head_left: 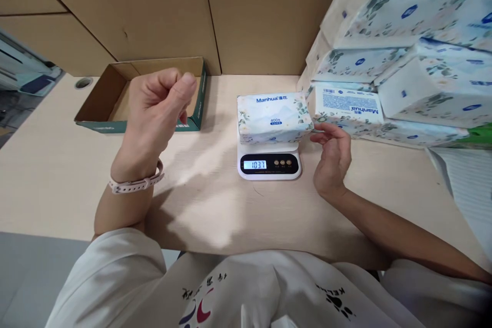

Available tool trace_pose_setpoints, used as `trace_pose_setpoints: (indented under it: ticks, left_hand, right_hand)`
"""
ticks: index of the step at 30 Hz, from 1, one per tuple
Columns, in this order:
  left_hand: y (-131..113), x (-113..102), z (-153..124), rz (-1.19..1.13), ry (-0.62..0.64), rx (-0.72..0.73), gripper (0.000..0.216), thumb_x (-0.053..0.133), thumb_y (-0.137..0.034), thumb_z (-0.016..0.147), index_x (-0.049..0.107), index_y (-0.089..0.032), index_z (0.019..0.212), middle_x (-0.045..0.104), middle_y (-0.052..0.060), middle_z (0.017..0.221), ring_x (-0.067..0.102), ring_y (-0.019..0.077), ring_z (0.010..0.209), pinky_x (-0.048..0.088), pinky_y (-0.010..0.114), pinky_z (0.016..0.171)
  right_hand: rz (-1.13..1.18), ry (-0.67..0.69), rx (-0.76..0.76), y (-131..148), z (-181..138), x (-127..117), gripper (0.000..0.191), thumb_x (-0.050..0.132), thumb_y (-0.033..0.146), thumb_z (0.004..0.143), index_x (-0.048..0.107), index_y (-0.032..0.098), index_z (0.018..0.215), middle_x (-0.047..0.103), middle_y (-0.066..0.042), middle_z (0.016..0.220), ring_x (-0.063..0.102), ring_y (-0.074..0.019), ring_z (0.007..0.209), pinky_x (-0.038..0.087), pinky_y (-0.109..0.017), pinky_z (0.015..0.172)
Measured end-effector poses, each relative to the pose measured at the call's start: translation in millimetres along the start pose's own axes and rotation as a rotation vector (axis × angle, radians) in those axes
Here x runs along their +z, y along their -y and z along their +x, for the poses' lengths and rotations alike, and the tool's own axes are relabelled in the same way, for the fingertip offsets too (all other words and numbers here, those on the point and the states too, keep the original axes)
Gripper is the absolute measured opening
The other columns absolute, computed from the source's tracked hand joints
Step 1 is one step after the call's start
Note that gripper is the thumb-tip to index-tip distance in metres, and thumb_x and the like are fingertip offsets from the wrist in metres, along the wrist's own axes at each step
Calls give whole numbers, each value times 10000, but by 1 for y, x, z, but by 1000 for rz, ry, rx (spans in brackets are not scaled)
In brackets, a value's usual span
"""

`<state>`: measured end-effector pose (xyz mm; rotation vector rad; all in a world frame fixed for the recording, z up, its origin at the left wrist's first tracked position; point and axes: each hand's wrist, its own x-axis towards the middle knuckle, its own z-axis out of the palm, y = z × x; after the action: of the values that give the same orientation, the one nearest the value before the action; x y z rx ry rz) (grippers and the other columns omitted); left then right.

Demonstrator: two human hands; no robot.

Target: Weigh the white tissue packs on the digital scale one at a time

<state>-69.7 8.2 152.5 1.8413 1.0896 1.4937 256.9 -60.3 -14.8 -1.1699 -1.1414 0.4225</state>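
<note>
A soft pack of tissues [273, 113] in floral white-and-blue wrapping rests on a small white kitchen scale [269, 176]. The scale's lit display reads 103.7. My right hand [333, 159] is beside the pack's right end, fingers loosely bent and partly stretched out, fingertips at the corner of the wrapping. Whether they press on it I cannot tell. My left hand [157, 107] is raised in front of a shallow open cardboard box [102, 126] with green sides. Its fingers are curled in and the thumb lies against them, with nothing visible in the fist.
More tissue packs [400, 10] are stacked at the right, close beyond my right hand. Large cardboard cartons [249, 20] form a wall along the back of the table [215, 205]. A round cable hole [83, 83] is at the far left.
</note>
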Motion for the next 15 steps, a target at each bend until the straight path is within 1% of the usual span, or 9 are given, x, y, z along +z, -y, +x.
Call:
trace_pose_setpoints:
  ticks: [2, 4, 7, 10, 12, 15]
  left_hand:
    - [-3, 2, -1, -1, -33, 39, 871, 929, -711, 1021, 403, -197, 555, 268, -34, 534, 254, 74, 476, 185, 322, 422]
    - [-7, 3, -1, -16, -60, 68, 870, 931, -658, 1044, 387, -198, 544, 236, -34, 533, 217, 76, 462, 141, 356, 423]
    - [-9, 6, -1, -43, -85, 74, 828, 928, -582, 1072, 391, -207, 565, 263, -27, 553, 222, 88, 462, 158, 372, 413]
    - [-8, 6, -2, -46, -112, 86, 841, 928, -661, 1049, 392, -225, 570, 295, -22, 550, 222, 100, 450, 177, 381, 386]
    - [-5, 6, -2, -45, -104, 84, 820, 923, -715, 1032, 453, -233, 565, 341, -19, 549, 250, 105, 449, 200, 379, 383]
    - [1, 4, -1, -43, -59, 69, 727, 914, -761, 1014, 627, -226, 615, 462, -19, 569, 340, 94, 460, 275, 336, 399]
  right_hand:
    - [12, -14, 10, 1, 0, 1, 421, 609, 690, 1125, 792, 371, 1329, 830, -58, 1268, 780, -265, 1013, 695, -594, 1081]
    - [9, -25, 11, 1, 0, 1, 411, 622, 701, 1116, 793, 378, 1306, 832, -56, 1231, 763, -256, 958, 698, -579, 1041]
    - [-30, -27, 3, 1, 1, 2, 432, 618, 715, 1115, 784, 362, 1300, 827, -79, 1211, 762, -271, 927, 709, -594, 982]
    - [-60, -16, -13, 2, 0, 2, 441, 613, 724, 1118, 778, 364, 1313, 815, -90, 1202, 775, -283, 936, 719, -587, 936]
    - [-50, -5, -20, 3, 0, 1, 429, 624, 722, 1119, 780, 375, 1316, 810, -86, 1201, 773, -278, 930, 720, -567, 915]
    - [-15, 8, -37, 2, 0, 1, 400, 648, 677, 1131, 785, 358, 1329, 802, -74, 1196, 755, -252, 904, 710, -530, 903]
